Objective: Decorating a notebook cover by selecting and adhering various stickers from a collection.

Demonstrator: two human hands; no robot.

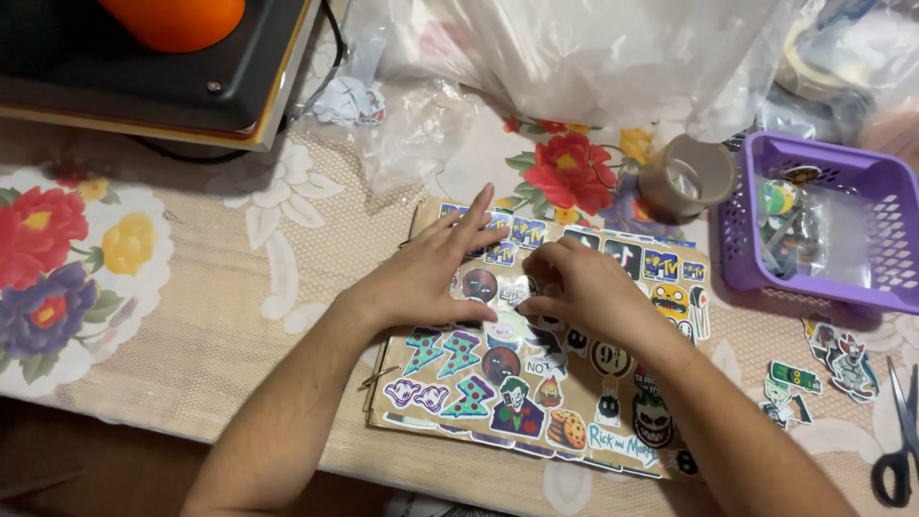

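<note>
A brown notebook cover (pixel 450 407) covered with many colourful stickers lies on the flowered tablecloth. My left hand (pixel 436 273) rests flat on its upper left part, fingers spread and pointing up to the right. My right hand (pixel 579 287) is curled over the middle of the cover, its fingertips pinching at a small sticker (pixel 514 294) next to my left thumb. Whether that sticker is lifted or stuck down is hidden by the fingers.
A purple plastic basket (pixel 890 191) with stickers stands at the right. A roll of clear tape (pixel 689 177) is beside it. Loose stickers (pixel 842 364) and scissors (pixel 900 431) lie at the right edge. Clear plastic bags (pixel 574 57) fill the back; a black machine (pixel 144 77) sits top left.
</note>
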